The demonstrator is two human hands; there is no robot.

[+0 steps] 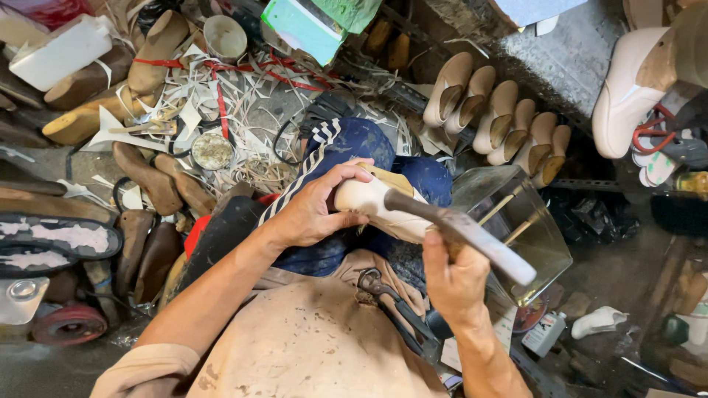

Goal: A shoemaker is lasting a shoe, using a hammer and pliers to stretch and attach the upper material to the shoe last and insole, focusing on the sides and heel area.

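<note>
My left hand (316,208) grips a cream shoe upper stretched on a last (375,206), resting on my lap over blue trousers (354,144). My right hand (456,278) holds a long flat tool with a pale handle (472,237); its dark end lies against the shoe. Pincers (380,289) lie on my lap between my forearms, over a stained beige apron (310,343).
A row of several beige shoes on lasts (501,121) stands at the upper right. A clear glass container (516,221) sits beside my right hand. Wooden lasts (147,66), white scraps, a small tin (212,149) and soles (51,239) crowd the left floor.
</note>
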